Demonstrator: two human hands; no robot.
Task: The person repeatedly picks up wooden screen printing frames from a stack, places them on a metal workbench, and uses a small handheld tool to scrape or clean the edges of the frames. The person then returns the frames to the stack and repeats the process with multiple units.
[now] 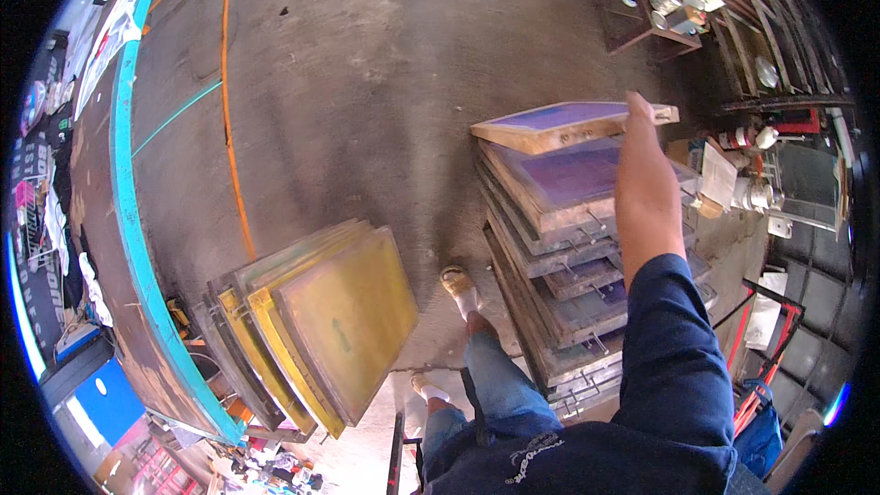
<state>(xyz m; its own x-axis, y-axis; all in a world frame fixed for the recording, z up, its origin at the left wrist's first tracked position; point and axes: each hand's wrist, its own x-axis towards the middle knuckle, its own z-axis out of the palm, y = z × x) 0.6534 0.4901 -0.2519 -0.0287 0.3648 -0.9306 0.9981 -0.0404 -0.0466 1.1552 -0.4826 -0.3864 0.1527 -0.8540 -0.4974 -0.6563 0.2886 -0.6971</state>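
Purple fills the wooden frame [559,119] that your right hand [639,107] clasps at its right end, fingers mostly hidden. It tilts above the frame stack [550,261], just over the top layer. Left of that stack, yellow-faced frames [353,307] lean together; farther left runs a turquoise rail [124,165]. I cannot tell your left hand's grip.

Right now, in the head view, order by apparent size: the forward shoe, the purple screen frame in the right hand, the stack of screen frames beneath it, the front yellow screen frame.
1. Stack of screen frames, partly hidden
2. Front yellow screen frame
3. Purple screen frame
4. Forward shoe
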